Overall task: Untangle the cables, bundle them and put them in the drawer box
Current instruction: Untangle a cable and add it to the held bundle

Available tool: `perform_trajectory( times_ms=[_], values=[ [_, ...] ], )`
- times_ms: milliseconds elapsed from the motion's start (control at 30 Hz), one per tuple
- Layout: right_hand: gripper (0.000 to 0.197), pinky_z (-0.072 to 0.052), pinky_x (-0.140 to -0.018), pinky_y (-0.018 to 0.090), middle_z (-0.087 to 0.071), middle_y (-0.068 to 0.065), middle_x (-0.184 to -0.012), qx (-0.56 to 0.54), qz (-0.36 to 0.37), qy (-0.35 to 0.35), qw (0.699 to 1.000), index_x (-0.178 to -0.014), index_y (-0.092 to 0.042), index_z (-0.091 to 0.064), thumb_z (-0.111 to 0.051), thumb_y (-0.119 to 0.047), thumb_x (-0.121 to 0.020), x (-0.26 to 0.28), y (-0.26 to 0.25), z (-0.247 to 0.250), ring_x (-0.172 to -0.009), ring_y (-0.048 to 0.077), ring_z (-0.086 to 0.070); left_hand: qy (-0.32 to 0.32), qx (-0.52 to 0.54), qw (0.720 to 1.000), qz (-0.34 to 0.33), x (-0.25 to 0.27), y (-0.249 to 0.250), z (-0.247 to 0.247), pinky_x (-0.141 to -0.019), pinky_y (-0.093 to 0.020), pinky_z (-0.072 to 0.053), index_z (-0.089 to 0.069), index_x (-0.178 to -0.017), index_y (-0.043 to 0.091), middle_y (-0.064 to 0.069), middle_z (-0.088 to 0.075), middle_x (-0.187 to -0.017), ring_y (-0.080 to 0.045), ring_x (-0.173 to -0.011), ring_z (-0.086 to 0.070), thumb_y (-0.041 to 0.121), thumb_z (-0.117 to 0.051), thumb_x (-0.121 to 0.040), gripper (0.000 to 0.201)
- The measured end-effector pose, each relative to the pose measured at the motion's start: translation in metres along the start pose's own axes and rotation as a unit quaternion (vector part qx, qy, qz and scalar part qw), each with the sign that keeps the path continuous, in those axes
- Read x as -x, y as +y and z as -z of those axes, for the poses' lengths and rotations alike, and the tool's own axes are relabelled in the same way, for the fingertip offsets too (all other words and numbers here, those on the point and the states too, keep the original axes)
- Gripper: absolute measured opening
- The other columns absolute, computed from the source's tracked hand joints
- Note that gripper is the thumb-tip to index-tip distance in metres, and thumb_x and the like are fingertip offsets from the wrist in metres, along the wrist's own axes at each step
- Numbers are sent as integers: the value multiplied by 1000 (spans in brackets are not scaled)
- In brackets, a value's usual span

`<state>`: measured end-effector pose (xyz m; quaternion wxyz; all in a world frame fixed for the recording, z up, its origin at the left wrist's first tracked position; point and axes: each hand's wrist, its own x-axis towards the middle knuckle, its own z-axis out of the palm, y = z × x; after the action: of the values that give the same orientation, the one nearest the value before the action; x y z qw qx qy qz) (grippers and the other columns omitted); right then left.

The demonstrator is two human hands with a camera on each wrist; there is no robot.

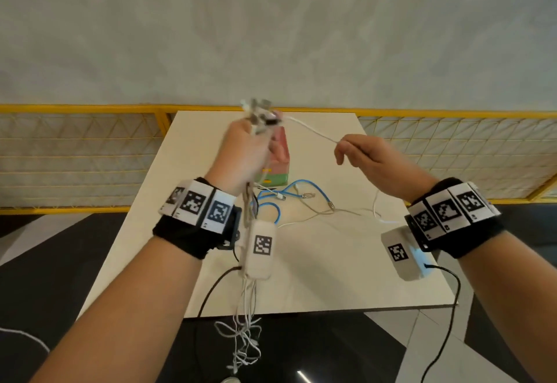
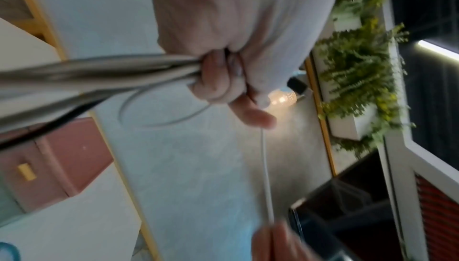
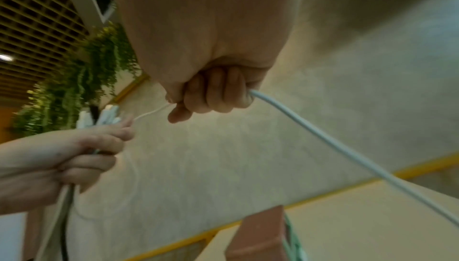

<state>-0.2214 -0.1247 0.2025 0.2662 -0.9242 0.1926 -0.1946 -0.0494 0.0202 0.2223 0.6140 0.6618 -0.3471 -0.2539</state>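
Observation:
My left hand (image 1: 245, 147) is raised above the table and grips a bunch of white and grey cables (image 1: 259, 113); their plug ends stick out above the fist and their tails (image 1: 245, 340) dangle past the table's near edge. One white cable (image 1: 310, 131) runs taut from that fist to my right hand (image 1: 366, 158), which holds it in curled fingers (image 3: 218, 96). In the left wrist view the same cables (image 2: 94, 74) leave my fist (image 2: 221, 76). The pink and green drawer box (image 1: 278, 159) stands behind my left hand.
A blue cable (image 1: 301, 194) and thin white cables (image 1: 340, 212) lie loose on the beige table (image 1: 316, 277). A yellow mesh fence (image 1: 90, 153) runs behind the table. Dark floor lies in front. Plants (image 2: 357, 73) hang on a wall.

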Motion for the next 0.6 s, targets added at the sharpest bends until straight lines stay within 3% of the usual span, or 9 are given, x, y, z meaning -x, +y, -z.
perform_trajectory(
  times_ms=[133, 200, 267, 333, 367, 400, 467, 500, 600],
  values=[
    [30, -34, -60, 26, -39, -8, -62, 41, -28, -2, 999, -82, -23, -56, -35, -30, -101, 14, 21, -2, -60, 16, -40, 76, -49, 996, -12, -10, -11, 12, -37, -18, -29, -62, -99, 12, -9, -69, -70, -2, -28, -38, 16, -47, -101, 16],
    [28, -33, -59, 19, -40, -8, -63, 34, -13, -9, 999, -84, -20, -56, -35, -27, -102, 11, 16, -7, -59, 9, -37, 53, -77, 995, -41, -7, -14, 3, -39, -18, -37, -58, -121, 25, -2, -73, -70, -8, -36, -49, 14, -47, -99, 27],
    [27, -34, -61, 13, -44, -7, -67, 22, 14, -18, 1000, -86, -17, -56, -36, -25, -102, 1, 7, -11, -60, 6, -39, -17, -58, 996, -65, -1, -13, -12, -56, -20, -54, -49, -129, 36, 7, -72, -78, -20, -56, -69, 6, -48, -97, 43],
    [26, -37, -67, 14, -53, -2, -74, 8, 47, -22, 999, -87, -17, -55, -36, -24, -102, -10, -1, -13, -67, 6, -45, -101, -134, 983, -75, 3, -9, -24, -74, -46, -58, -63, -101, 29, 1, -73, -74, -37, -69, -70, 5, -48, -94, 29],
    [25, -38, -71, 18, -56, 0, -80, -3, 62, -23, 998, -87, -17, -55, -35, -24, -102, -16, -3, -13, -73, 11, -49, -122, -175, 974, -71, 5, -7, -25, -77, -51, -56, -66, -88, 25, -3, -72, -68, -36, -71, -70, 7, -48, -93, 25],
    [25, -39, -75, 21, -56, 1, -84, -10, 75, -24, 997, -89, -17, -54, -34, -24, -102, -20, -3, -13, -78, 15, -49, -117, -185, 974, -61, 6, -6, -24, -75, -46, -56, -66, -83, 19, -4, -70, -63, -28, -68, -70, 8, -47, -94, 24],
    [24, -37, -75, 22, -52, -2, -85, 8, 76, -29, 997, -90, -18, -51, -31, -22, -102, -23, 4, -10, -80, 17, -46, -33, -164, 984, -52, 2, -5, -12, -56, -23, -51, -66, -85, 16, 2, -66, -54, -4, -50, -62, 7, -46, -95, 24],
    [24, -37, -77, 25, -52, -1, -85, 40, 58, -37, 997, -89, -19, -50, -30, -20, -102, -22, 13, -9, -82, 18, -44, 33, -148, 986, -69, -1, -4, -2, -49, -18, -44, -64, -82, 22, 7, -63, -49, -1, -45, -57, 5, -47, -94, 27],
    [25, -38, -83, 36, -51, 0, -86, 181, -36, -100, 978, -86, -22, -51, -32, -14, -101, -15, 46, -11, -91, 23, -42, 166, -34, 978, -119, -9, -1, 33, -46, -20, -36, -54, -74, 27, 17, -59, -51, -4, -41, -56, 4, -47, -94, 31]
  ],
)
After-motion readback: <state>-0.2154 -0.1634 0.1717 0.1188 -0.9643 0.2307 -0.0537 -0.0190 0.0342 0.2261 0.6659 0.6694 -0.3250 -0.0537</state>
